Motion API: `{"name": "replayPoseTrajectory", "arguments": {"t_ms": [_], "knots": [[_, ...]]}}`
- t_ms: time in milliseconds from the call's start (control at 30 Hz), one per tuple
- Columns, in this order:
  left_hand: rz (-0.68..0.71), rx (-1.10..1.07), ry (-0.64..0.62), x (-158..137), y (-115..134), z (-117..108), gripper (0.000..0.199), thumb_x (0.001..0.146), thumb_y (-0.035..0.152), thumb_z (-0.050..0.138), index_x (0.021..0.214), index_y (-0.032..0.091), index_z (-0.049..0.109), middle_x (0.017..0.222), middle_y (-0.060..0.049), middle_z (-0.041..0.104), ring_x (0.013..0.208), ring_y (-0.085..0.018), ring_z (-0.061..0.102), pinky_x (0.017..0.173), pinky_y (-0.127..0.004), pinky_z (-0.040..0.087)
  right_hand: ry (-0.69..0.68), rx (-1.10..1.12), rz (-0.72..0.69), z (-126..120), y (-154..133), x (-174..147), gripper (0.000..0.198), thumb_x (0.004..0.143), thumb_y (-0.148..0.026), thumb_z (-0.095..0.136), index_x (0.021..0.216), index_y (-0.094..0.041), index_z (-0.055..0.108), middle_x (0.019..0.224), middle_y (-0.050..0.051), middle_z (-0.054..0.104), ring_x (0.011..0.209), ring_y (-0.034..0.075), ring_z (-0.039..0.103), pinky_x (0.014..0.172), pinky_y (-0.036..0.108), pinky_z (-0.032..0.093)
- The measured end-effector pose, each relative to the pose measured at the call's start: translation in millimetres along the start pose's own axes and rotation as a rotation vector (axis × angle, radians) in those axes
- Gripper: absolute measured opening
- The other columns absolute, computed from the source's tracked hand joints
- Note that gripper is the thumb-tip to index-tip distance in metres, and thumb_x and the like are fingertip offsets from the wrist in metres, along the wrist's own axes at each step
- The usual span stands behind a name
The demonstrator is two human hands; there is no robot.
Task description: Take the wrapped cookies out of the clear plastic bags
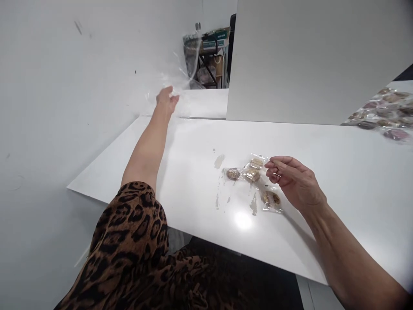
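Note:
My left hand [167, 100] stretches to the far left of the table, its fingers closed on a clear plastic bag [190, 75] that is blurred and hard to see against the white wall. My right hand [295, 181] is over the table's middle, its fingers curled and pinched together. Whether anything sits between those fingertips is hidden. Right beside them lie clear-wrapped cookies: a pale one [257, 163], a golden one [252, 175] and a darker one [233, 173]. Closer to me is another clear packet [272, 199] with brown pieces inside.
A pile of wrapped cookies [383, 112] lies at the far right. A tall grey panel [306, 60] stands along the table's back edge. Behind the gap is a dark rack [208, 60] with bags. Grey marks [219, 161] show on the white table [193, 172].

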State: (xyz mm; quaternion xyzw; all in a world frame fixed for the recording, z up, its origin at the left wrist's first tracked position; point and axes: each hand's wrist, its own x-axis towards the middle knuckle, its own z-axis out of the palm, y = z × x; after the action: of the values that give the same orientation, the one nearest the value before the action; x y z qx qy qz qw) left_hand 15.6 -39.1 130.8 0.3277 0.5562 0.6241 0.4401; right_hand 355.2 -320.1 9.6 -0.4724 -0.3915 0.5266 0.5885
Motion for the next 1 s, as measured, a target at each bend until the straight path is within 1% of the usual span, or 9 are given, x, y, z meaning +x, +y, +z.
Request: {"name": "replayPoseTrajectory", "arguments": {"t_ms": [133,233,333,433,567,667,800,900,1000], "knots": [[0.119,0.121,0.011,0,-13,1,0.039,0.108,0.045,0.050,0.140,0.022,0.046,0.123,0.001,0.057,0.142,-0.008,0.029,0.118,-0.023,0.030,0.063,-0.019,-0.011,-4,-1,6,0.021,0.072,-0.041,0.087,0.086,-0.029,0.076,0.089,0.004,0.073,0.069,0.015,0.061,0.057,0.031,0.047],[0.256,0.323,-0.076,-27,-52,2,0.044,0.099,0.038,0.067,0.137,0.022,0.051,0.128,-0.002,0.061,0.149,-0.015,0.026,0.123,-0.032,0.025,0.092,-0.061,-0.037,-5,-1,8,0.020,0.072,-0.037,0.085,0.086,-0.027,0.075,0.087,0.004,0.072,0.069,0.015,0.060,0.057,0.031,0.045],[0.397,0.493,-0.284,-74,-93,-2,0.029,0.088,0.036,0.076,0.113,0.024,0.067,0.119,-0.006,0.066,0.138,-0.024,0.044,0.119,-0.039,0.033,0.100,-0.132,-0.073,-5,2,8,0.019,0.071,-0.033,0.084,0.087,-0.026,0.074,0.085,0.003,0.071,0.069,0.015,0.059,0.058,0.030,0.045],[0.424,0.733,-0.584,-130,-116,-8,0.017,0.084,0.034,0.073,0.096,0.021,0.073,0.110,-0.010,0.070,0.113,-0.028,0.060,0.110,-0.045,0.043,0.114,-0.217,-0.124,-6,8,10,0.022,0.070,-0.034,0.085,0.085,-0.024,0.072,0.079,0.003,0.068,0.067,0.014,0.056,0.058,0.030,0.044],[0.388,0.967,-0.904,-191,-122,-16,0.045,0.083,0.055,0.070,0.109,0.019,0.075,0.120,-0.015,0.068,0.116,-0.033,0.060,0.106,-0.050,0.045,0.087,-0.360,-0.156,-12,15,13,0.030,0.072,-0.045,0.086,0.087,-0.025,0.071,0.079,0.002,0.064,0.071,0.016,0.054,0.064,0.032,0.047],[0.425,1.148,-0.940,-217,-124,-15,0.064,0.078,0.062,0.072,0.125,0.018,0.070,0.129,-0.017,0.061,0.128,-0.039,0.051,0.111,-0.053,0.039,0.091,-0.572,-0.127,-18,13,14,0.036,0.076,-0.055,0.081,0.092,-0.024,0.071,0.089,0.006,0.068,0.078,0.020,0.057,0.070,0.037,0.050],[0.486,1.293,-0.947,-233,-131,-9,0.058,0.079,0.058,0.071,0.121,0.018,0.065,0.131,-0.016,0.057,0.126,-0.036,0.050,0.108,-0.048,0.040,-0.016,-0.975,-0.053,-26,-3,9,0.053,0.078,-0.063,0.074,0.108,-0.020,0.072,0.117,0.014,0.069,0.092,0.027,0.063,0.080,0.043,0.052],[0.487,1.251,-0.914,-240,-136,-8,0.049,0.078,0.048,0.075,0.114,0.020,0.059,0.124,-0.013,0.060,0.118,-0.031,0.054,0.101,-0.042,0.043,-0.192,-1.181,0.018,-27,-16,0,0.063,0.077,-0.068,0.071,0.117,-0.020,0.069,0.129,0.016,0.064,0.099,0.030,0.064,0.081,0.043,0.053],[0.411,1.123,-0.884,-248,-139,-8,0.047,0.078,0.035,0.074,0.116,0.022,0.051,0.108,-0.007,0.065,0.098,-0.024,0.058,0.086,-0.036,0.045,-0.291,-1.374,0.083,-22,-22,-9,0.061,0.075,-0.067,0.073,0.115,-0.022,0.067,0.126,0.014,0.065,0.099,0.031,0.065,0.079,0.042,0.051]]}}
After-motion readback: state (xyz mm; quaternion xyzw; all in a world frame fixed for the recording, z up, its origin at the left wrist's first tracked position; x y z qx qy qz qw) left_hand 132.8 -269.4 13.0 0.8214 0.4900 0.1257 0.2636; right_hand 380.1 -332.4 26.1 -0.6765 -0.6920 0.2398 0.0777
